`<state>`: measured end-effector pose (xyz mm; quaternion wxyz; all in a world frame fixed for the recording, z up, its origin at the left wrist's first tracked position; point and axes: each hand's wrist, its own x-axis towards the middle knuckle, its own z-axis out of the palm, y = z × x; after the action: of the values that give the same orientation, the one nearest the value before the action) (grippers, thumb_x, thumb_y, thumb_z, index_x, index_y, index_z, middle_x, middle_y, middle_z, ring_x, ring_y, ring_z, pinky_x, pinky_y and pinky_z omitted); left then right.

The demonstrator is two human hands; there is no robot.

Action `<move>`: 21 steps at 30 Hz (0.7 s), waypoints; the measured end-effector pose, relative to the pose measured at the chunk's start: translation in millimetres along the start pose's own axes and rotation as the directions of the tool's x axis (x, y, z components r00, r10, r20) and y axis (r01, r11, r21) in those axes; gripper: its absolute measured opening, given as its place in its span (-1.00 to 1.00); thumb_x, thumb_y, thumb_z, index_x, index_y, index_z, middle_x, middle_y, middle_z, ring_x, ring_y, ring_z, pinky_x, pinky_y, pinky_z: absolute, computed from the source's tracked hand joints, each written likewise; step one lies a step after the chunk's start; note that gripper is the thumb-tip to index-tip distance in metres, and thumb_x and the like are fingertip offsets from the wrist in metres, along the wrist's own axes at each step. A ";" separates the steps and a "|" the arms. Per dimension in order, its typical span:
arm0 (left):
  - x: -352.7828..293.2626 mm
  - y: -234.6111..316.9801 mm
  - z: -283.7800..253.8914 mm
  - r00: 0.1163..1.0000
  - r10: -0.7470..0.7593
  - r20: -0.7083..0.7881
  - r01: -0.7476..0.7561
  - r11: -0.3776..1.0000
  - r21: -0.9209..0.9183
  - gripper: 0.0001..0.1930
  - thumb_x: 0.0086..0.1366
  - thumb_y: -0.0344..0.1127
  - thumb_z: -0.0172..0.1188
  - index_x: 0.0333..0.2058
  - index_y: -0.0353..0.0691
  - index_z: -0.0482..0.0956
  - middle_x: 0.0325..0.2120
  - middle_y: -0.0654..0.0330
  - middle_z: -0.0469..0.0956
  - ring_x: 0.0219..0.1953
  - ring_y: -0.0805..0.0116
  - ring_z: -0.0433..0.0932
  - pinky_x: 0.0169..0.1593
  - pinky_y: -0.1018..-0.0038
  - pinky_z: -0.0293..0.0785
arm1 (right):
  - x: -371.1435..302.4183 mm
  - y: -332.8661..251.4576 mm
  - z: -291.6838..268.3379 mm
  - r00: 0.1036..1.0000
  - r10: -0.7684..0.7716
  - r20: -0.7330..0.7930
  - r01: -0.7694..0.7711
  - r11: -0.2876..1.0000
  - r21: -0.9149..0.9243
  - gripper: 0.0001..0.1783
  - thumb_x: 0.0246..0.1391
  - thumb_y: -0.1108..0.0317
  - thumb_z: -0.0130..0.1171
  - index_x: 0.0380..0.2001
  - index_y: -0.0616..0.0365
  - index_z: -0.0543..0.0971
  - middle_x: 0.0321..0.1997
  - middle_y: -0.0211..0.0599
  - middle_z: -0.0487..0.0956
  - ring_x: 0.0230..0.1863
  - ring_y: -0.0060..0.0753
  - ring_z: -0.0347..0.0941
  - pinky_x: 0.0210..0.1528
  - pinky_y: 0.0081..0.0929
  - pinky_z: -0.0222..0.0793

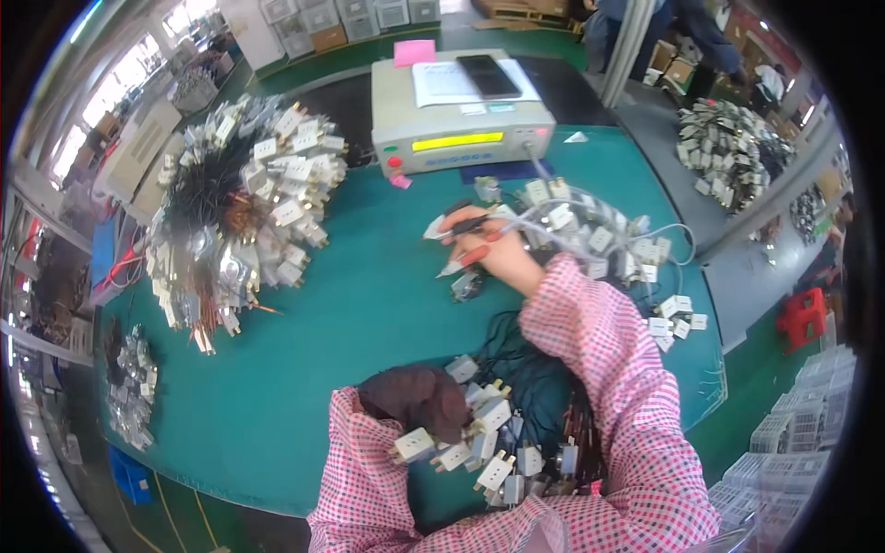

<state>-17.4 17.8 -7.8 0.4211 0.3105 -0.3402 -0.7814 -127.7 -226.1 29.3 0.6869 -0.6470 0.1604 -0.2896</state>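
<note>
My right hand (502, 256) is closed round a two-pronged test probe (452, 267) with white pointed tips and black and red parts. It is above the table, just left of a heap of white plugs (599, 240). A grey cable (576, 207) loops over that heap behind the hand. My left hand (419, 398), in a dark brown glove, is curled at the near side over a bundle of white plugs (493, 415) with black wires (530, 369). Whatever its fingers hold is hidden by the glove and the plugs.
A beige tester (461, 152) with a yellow display stands at the back, a phone (489, 76) and paper on top. On the green table (369, 304), a tall pile of wired plugs (249, 203) fills the left. Beyond the right edge are a red stool (802, 318) and white crates (802, 415).
</note>
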 end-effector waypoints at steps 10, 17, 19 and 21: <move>29.1 18.4 71.4 0.619 0.618 -0.485 0.194 0.478 0.857 -0.61 0.27 -0.26 0.06 0.05 -0.22 0.35 -0.43 0.16 0.56 -0.45 0.42 0.53 -0.34 0.48 0.45 | -16.8 5.4 -9.1 0.933 -0.286 0.218 0.354 0.623 -0.697 -0.70 -0.12 0.52 0.00 -0.24 0.14 0.53 -0.36 -0.19 0.48 -0.50 -0.33 0.51 -0.43 -0.46 0.45; 63.1 57.8 63.2 0.644 0.576 -0.503 0.447 0.251 0.859 -0.47 0.22 -0.11 0.08 0.11 -0.23 0.27 -0.25 0.07 0.56 -0.23 0.22 0.56 -0.16 0.37 0.44 | -18.7 12.5 -11.4 0.917 -0.336 0.217 0.369 0.502 -0.782 -0.74 -0.09 0.45 0.03 -0.25 0.12 0.52 -0.32 -0.14 0.46 -0.21 -0.10 0.43 -0.11 -0.28 0.36; 83.4 65.3 55.5 0.698 0.510 -0.503 0.484 0.182 0.856 -0.46 0.19 -0.03 0.09 0.08 -0.19 0.31 -0.28 0.03 0.57 -0.22 0.14 0.56 -0.16 0.32 0.44 | -20.9 13.5 -7.8 0.879 -0.425 0.216 0.419 0.474 -0.775 -0.78 -0.11 0.44 0.09 -0.30 0.12 0.52 -0.34 -0.10 0.46 -0.23 -0.03 0.44 -0.19 -0.22 0.39; 104.4 65.3 40.8 0.751 0.497 -0.435 0.504 -0.006 0.864 -0.49 0.15 0.00 0.10 0.01 -0.15 0.41 -0.32 0.03 0.59 -0.25 0.12 0.58 -0.16 0.30 0.44 | -24.7 12.5 -6.1 0.894 -0.409 0.183 0.379 0.472 -0.796 -0.77 -0.12 0.43 0.10 -0.30 0.13 0.53 -0.34 -0.07 0.47 -0.22 -0.01 0.45 -0.19 -0.22 0.39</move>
<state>-67.0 -88.9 46.7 0.1545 0.7650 -0.6121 -0.1274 -148.2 -216.1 12.6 0.2225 -0.9027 0.1334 -0.3431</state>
